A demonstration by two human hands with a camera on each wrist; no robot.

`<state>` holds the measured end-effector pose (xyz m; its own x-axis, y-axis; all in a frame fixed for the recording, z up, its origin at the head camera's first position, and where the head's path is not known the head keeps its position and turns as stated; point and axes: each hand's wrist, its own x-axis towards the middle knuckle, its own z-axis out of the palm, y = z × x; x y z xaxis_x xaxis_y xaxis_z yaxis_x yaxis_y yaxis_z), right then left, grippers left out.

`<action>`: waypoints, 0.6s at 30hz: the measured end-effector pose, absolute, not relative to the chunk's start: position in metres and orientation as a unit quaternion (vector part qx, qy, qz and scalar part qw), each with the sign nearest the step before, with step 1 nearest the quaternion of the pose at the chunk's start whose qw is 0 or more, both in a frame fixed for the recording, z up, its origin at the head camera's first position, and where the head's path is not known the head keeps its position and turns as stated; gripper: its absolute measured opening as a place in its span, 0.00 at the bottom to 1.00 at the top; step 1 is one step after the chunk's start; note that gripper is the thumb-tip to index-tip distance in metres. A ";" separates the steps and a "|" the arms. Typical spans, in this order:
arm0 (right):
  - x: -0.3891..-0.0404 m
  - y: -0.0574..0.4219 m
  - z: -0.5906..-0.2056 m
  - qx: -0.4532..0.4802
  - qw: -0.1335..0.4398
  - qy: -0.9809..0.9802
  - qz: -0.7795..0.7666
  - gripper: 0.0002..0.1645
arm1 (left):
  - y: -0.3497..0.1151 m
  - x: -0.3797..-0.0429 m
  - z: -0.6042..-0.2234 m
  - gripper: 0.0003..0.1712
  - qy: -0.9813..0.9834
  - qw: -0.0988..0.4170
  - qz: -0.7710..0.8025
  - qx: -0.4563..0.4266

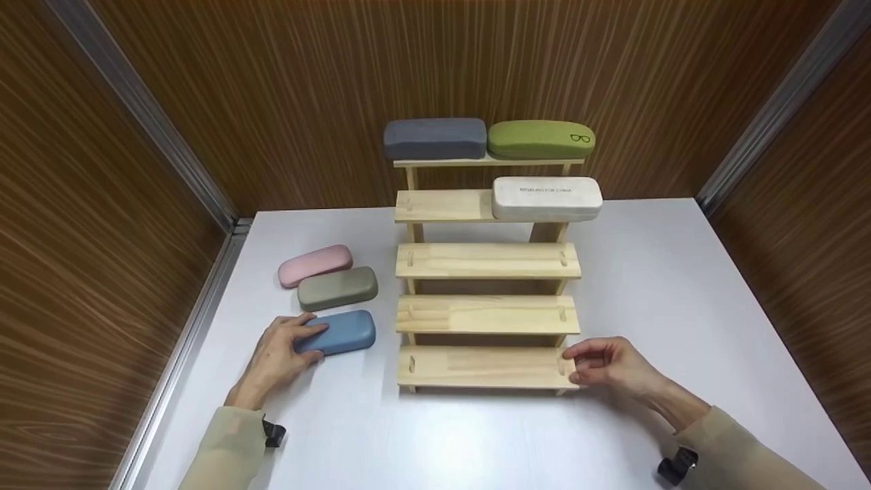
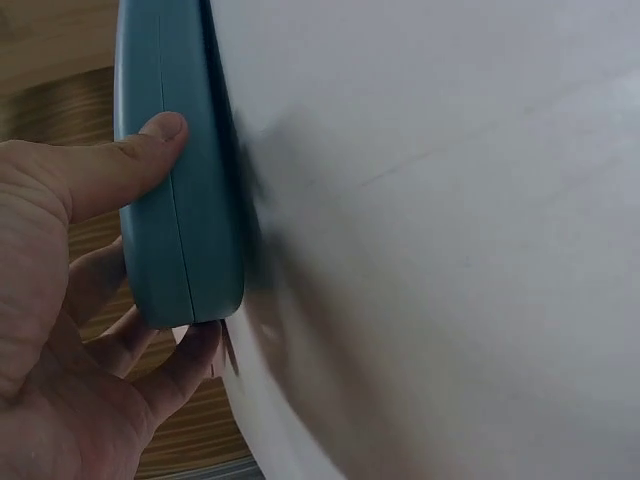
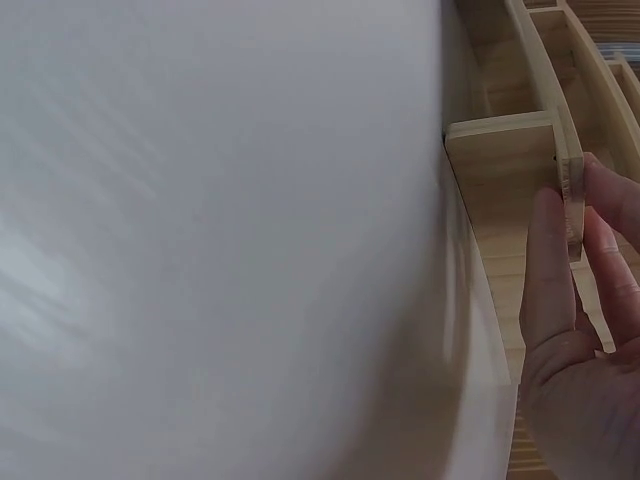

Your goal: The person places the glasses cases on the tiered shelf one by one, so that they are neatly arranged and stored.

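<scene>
My left hand (image 1: 274,355) grips a blue glasses case (image 1: 348,332) at its left end on the white table. In the left wrist view the thumb lies across the side of the blue case (image 2: 185,230), with other fingers around its end. At the right, my right hand (image 1: 616,367) pinches the right end of the lowest board of a stepped wooden display rack (image 1: 486,367). The right wrist view shows the thumb under that board's end (image 3: 572,205) and fingers on top. A grey-green glasses case (image 1: 338,288) and a pink one (image 1: 315,265) lie beyond the blue case.
On the rack's top step sit a dark grey-blue case (image 1: 435,139) and a green case (image 1: 541,139). A white case (image 1: 548,199) rests at the right of the step below. Wood-grain panels (image 1: 340,68) enclose the white table (image 1: 680,286) at the back and sides.
</scene>
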<state>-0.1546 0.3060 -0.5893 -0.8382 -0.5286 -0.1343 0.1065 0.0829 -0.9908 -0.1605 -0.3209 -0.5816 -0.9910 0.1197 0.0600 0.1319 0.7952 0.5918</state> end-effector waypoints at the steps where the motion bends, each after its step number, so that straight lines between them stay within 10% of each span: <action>1: -0.155 0.306 -0.589 -0.151 0.241 0.695 -0.660 0.25 | -0.321 -0.160 -0.581 0.29 -0.947 0.013 -0.313 -0.067; 18: -0.155 0.305 -0.587 -0.148 0.245 0.703 -0.652 0.23 | -0.317 -0.165 -0.549 0.28 -0.940 0.068 -0.317 -0.104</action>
<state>-0.1552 0.3050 -0.5874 -0.8363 -0.5270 -0.1512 0.1111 0.1071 -0.9880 -0.1645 -0.3169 -0.5485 -0.9692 0.1523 0.1936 0.2384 0.7777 0.5817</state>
